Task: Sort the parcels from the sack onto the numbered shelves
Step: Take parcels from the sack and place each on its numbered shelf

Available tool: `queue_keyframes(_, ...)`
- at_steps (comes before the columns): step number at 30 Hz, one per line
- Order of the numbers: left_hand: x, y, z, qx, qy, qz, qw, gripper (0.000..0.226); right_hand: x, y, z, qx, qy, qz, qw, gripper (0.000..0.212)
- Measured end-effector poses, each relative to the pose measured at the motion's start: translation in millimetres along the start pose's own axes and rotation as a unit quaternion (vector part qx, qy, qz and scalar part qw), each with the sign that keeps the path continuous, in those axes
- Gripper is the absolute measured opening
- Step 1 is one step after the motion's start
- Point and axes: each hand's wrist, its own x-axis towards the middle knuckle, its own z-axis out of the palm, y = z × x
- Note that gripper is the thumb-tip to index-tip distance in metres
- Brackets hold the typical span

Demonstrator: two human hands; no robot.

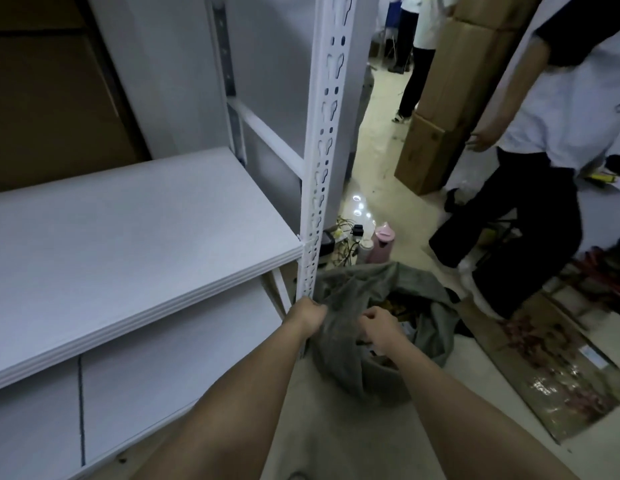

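Observation:
A grey-green cloth sack (350,362) sits on the floor beside the right post of the white shelf rack (315,168). My left hand (307,315) grips the sack's left rim and holds it up. My right hand (379,327) reaches into the sack's mouth with fingers curled; what they hold is hidden. Dark parcels (402,308) show dimly inside the opening. The white shelf board (128,230) at left is bare, and a lower board (163,368) lies under it. No shelf numbers are visible.
A person in a white top and dark trousers (530,202) stands close at the right. Stacked cardboard boxes (450,98) rise behind. A pink bottle (383,242), cables and a charger lie on the floor past the sack. Flattened patterned cardboard (558,358) lies at right.

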Motion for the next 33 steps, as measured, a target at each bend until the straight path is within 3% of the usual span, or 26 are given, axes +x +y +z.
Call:
queue_keyframes(13,105.1,52.2,68.5,0.068,-0.009,-0.019,0.997,0.02,125.4,48.1,-72.2,0.008,0.001,0.056,0.998,0.017)
queue_keyframes(18,144.3,80.5,114.7,0.116,0.027,-0.018,0.993,0.012,193.6,72.2,-106.6,-0.032,-0.056,0.046,0.997,0.014)
queue_keyframes(22,180.5,97.1,156.3,0.19,0.056,-0.009,0.98,0.023,251.1,92.0,-132.2,-0.087,-0.099,0.038,0.99,0.018)
queue_keyframes(27,218.2,93.5,201.8,0.239,0.026,-0.013,0.97,0.029,310.5,120.7,-137.3,-0.114,-0.134,0.059,0.983,0.019)
queue_keyframes(33,253.2,54.2,237.3,0.181,-0.03,-0.089,0.979,0.03,340.0,154.0,-120.1,-0.155,-0.198,0.076,0.965,0.026)
